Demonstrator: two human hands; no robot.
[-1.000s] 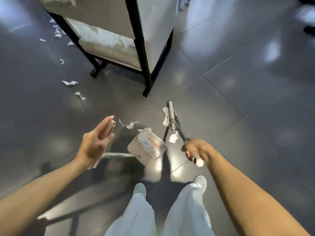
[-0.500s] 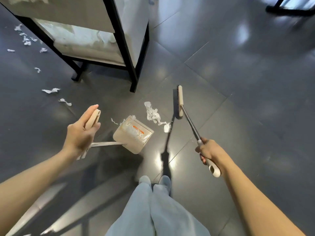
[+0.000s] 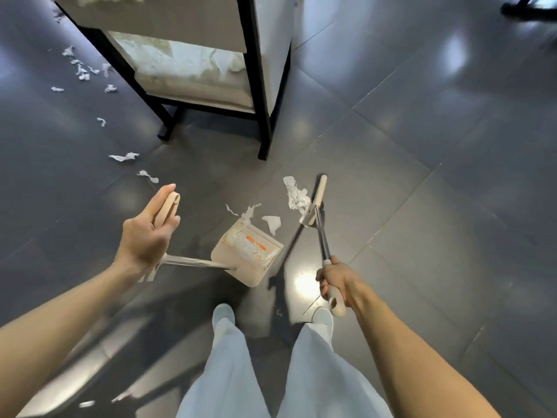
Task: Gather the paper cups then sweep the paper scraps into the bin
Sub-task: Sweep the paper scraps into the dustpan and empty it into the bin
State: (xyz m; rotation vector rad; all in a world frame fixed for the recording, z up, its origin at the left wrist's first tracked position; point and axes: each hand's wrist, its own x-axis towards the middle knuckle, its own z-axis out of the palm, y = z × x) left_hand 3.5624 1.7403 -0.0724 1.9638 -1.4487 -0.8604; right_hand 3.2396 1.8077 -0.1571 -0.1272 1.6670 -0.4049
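Nearest: two legs in pale trousers (image 3: 229, 357), light shoes (image 3: 223, 315) on the dark tiled floor (image 3: 422, 236), just on the camera side of the dustpan (image 3: 241, 267). Left of dustpan: left hand (image 3: 144, 239), holding the beige top of the pan's long handle (image 3: 187, 262), fingers nearly straight along the grip, thumb set against its other side. Right of dustpan: right hand (image 3: 334, 279), fingers wrapped tight round the beige grip of the broom (image 3: 319, 224). Dustpan itself: mouth turned away from camera, white paper scraps (image 3: 250, 251) lying inside, orange label showing; contact with floor not clear. Just beyond the dustpan's lip: a few loose scraps (image 3: 272, 223), at or near the edge. Beyond and right of dustpan: broom head down at the floor, crumpled wad of paper (image 3: 297, 197) against its left face. Beyond and left of dustpan: trail of further scraps (image 3: 123, 157), well apart from one another, stretching toward the far left. Farthest beyond dustpan: black-framed stand (image 3: 262, 116) with white panels, feet on the floor.
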